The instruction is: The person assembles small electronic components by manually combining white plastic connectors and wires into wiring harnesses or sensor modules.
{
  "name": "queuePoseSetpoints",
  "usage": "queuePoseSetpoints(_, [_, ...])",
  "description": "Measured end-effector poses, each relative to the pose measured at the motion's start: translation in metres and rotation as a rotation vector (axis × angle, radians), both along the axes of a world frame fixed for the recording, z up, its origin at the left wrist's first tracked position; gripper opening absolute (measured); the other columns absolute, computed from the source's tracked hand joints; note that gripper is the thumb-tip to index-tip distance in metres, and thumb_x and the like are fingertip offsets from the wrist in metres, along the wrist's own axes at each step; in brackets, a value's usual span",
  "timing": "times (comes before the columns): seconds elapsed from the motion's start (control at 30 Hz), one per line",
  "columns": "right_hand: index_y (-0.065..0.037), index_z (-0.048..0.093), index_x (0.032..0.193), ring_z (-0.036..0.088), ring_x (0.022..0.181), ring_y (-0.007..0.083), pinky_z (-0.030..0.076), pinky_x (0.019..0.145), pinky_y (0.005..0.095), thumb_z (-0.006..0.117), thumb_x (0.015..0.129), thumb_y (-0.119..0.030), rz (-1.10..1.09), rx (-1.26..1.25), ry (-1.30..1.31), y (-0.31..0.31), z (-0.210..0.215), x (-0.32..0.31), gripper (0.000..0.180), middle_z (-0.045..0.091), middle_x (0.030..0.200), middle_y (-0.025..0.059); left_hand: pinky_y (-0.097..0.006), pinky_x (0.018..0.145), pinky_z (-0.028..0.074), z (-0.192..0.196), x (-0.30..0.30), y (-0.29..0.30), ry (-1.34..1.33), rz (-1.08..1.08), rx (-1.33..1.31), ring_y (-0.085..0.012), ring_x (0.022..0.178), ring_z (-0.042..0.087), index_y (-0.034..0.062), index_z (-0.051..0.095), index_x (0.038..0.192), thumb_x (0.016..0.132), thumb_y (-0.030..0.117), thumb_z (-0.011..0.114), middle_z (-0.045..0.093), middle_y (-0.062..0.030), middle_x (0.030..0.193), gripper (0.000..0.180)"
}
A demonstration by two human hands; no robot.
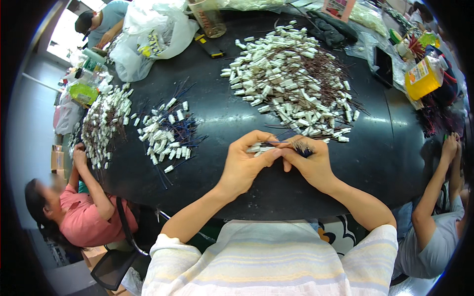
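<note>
Close together over the near part of the black table (212, 182), both my hands have their fingers bent inward. My left hand (242, 165) is closed around a few small white connectors (257, 148). My right hand (318, 167) grips a bundle of thin dark wires (302, 148), whose tips fan out between thumb and fingers. A thin blue wire runs between the two hands. Whether the wires join the held connectors is hidden by my fingers. Just beyond my hands lies a large heap of white connectors with brown wires (276, 74). A smaller pile with blue wires (168, 135) sits left.
A person in a pink shirt (94, 217) sits at left by another connector pile (104, 121). Someone in grey (429, 246) works at right; another person is far left. A plastic bag (148, 39), box cutter (209, 45), cup (208, 19), phone (383, 66) and yellow container (423, 78) stand around.
</note>
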State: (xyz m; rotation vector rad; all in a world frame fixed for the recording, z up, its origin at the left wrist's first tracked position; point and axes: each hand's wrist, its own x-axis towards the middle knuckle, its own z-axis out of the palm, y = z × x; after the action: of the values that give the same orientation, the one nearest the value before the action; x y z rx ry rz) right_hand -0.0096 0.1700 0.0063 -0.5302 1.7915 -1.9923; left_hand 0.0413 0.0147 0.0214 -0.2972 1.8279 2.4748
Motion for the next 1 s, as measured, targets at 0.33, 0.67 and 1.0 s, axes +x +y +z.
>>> queuePoseSetpoints(0.33, [0.000, 0.052, 0.090, 0.041, 0.049, 0.0044, 0.026, 0.044, 0.0190, 0.054, 0.083, -0.016, -0.084, -0.075, -0.176, 0.017, 0.010, -0.018, 0.017, 0.052, 0.056, 0.0027, -0.027, 0.072, 0.045, 0.051, 0.010, -0.126, 0.371, 0.625, -1.185, -0.0151, 0.083, 0.055, 0.0009, 0.060, 0.084, 0.076, -0.001, 0.059, 0.059, -0.0079, 0.095, 0.008])
queuePoseSetpoints(0.67, [-0.001, 0.049, 0.092, 0.029, 0.042, 0.0023, 0.022, 0.040, 0.0184, 0.045, 0.086, -0.013, -0.122, -0.225, -0.253, 0.023, -0.001, -0.029, 0.013, 0.055, 0.062, 0.0108, -0.039, 0.086, 0.041, 0.039, -0.007, -0.069, 0.540, 0.153, -1.533, -0.0322, 0.103, 0.051, 0.0023, 0.062, 0.092, 0.065, 0.004, 0.069, 0.055, -0.0158, 0.106, 0.028])
queuePoseSetpoints(1.0, [0.001, 0.056, 0.092, 0.049, 0.057, 0.0058, 0.040, 0.054, 0.0204, 0.051, 0.086, -0.004, -0.094, 0.000, 0.089, 0.015, 0.003, -0.015, 0.009, 0.053, 0.063, 0.0015, -0.033, 0.057, 0.044, -0.019, -0.014, 0.010, 0.602, -0.152, -1.194, -0.0237, 0.065, 0.053, 0.0021, 0.057, 0.081, 0.067, 0.005, 0.068, 0.054, -0.0078, 0.072, 0.018])
